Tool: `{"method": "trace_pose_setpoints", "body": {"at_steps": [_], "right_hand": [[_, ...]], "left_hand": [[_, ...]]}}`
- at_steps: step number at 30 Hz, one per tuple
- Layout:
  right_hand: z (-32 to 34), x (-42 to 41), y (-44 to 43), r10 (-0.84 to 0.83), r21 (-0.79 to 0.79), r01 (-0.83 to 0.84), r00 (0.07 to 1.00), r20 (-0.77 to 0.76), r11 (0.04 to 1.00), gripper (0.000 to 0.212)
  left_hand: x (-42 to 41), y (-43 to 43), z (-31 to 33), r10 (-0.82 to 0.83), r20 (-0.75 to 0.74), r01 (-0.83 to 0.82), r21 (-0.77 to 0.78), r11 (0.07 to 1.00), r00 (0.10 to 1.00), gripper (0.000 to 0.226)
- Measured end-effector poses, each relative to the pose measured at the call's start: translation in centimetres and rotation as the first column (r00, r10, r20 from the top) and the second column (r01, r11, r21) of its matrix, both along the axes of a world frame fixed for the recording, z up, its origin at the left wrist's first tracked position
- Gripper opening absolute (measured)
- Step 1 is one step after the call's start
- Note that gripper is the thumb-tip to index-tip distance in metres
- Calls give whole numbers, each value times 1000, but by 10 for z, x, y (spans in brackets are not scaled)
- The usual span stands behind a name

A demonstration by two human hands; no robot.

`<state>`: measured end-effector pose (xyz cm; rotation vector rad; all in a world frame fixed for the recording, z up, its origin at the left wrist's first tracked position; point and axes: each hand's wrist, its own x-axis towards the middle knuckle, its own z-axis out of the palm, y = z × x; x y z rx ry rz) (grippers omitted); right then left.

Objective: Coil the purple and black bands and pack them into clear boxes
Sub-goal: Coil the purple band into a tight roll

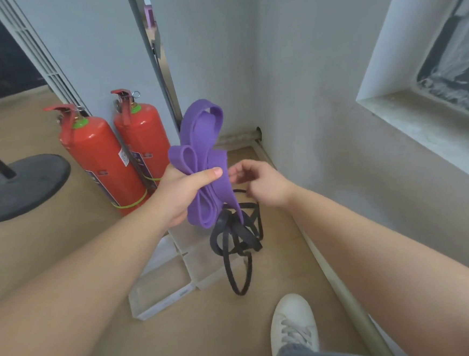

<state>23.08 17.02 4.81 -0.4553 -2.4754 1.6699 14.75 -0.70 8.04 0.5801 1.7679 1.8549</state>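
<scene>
My left hand (179, 194) grips the purple band (202, 163) folded into loops, thumb pressed across its middle, above the floor. My right hand (259, 183) hovers just beside it, fingers loosely curled and holding nothing. The black band (236, 239) lies tangled on the floor below, partly over the clear boxes (163, 288), near two extinguishers (105, 160).

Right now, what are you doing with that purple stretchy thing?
The left hand grips a folded purple band in the air. The right hand is beside it, fingers loosely curled, holding nothing clearly. A black band lies tangled on the floor beside two clear boxes, which look empty.
</scene>
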Motion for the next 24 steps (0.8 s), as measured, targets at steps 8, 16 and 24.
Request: {"method": "trace_pose_setpoints", "body": {"at_steps": [8,16,24], "right_hand": [[-45,17,-16,423,99,-511,793,438,854,101],[-49,17,-24,349,326,-504,832,431,800,33],[-30,20,-16,231,490,-553,788,571,674,41]], "left_hand": [[-2,-5,8,102,100,-112,95,989,990,27],[2,-8,9,133,93,-141,84,986,987,24],[-9,-12,-11,150,-318,-245,-284,927,936,51]]}}
